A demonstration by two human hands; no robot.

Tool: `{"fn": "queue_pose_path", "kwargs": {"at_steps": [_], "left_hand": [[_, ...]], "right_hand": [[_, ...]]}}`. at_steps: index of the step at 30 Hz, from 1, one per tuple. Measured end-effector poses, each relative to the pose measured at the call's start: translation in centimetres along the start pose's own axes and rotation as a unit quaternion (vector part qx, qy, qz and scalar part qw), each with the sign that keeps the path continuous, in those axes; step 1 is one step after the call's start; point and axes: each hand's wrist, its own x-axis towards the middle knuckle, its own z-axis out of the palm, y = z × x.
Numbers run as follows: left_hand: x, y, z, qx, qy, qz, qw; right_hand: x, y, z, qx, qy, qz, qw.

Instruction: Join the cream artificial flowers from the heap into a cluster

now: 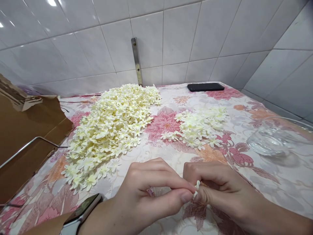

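Note:
Between the fingertips of both hands is a small white flower (197,186), partly hidden by the fingers. My left hand (154,187) pinches it from the left with thumb and forefinger. From the right, my right hand (220,187) closes on it too, its fingers curled in. A large heap of pale yellow-white flowers (112,124) spreads over the cloth beyond my left hand. A smaller pile of the same flowers (198,125) lies beyond my right hand.
A black phone (205,86) lies at the back of the flowered tablecloth (137,176). Clear glass bowl (266,143) stands at right. On the left are a torn cardboard box (31,130) and a bent metal rod (22,148). A tiled wall (181,36) with a metal strip (137,60) closes off the back.

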Motion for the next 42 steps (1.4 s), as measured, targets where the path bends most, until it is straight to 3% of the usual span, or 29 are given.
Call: {"fn": "queue_pose_path", "kwargs": {"at_steps": [11, 18, 21, 24, 29, 33, 36, 42], "left_hand": [[-0.1, -0.1, 0.2, 0.049, 0.026, 0.018, 0.998], [0.3, -0.4, 0.5, 0.232, 0.094, 0.085, 0.964], [0.2, -0.4, 0.6, 0.274, 0.097, 0.107, 0.951], [0.0, -0.5, 0.6, 0.266, 0.082, 0.095, 0.956], [0.0, -0.5, 0.8, 0.213, 0.110, 0.029, 0.970], [0.5, -0.8, 0.6, 0.112, 0.160, -0.095, 0.976], [1.1, -1.3, 0.2, 0.015, 0.200, -0.187, 0.962], [2.0, -2.0, -0.5, -0.049, 0.234, -0.252, 0.938]], "right_hand": [[0.2, 0.0, -0.1, -0.028, 0.005, -0.004, 1.000], [0.3, 1.0, 0.6, 0.035, 0.107, 0.093, 0.989], [0.4, 1.0, 0.6, 0.111, 0.057, 0.111, 0.986], [0.3, 0.7, 0.7, 0.162, 0.023, 0.109, 0.981], [0.5, 0.6, 0.8, 0.176, 0.031, 0.126, 0.976], [0.5, 0.7, 0.6, 0.172, 0.046, 0.128, 0.976], [0.5, 0.7, 0.4, 0.169, 0.050, 0.126, 0.976], [0.6, 0.7, 0.4, 0.197, 0.050, 0.131, 0.970]]}}
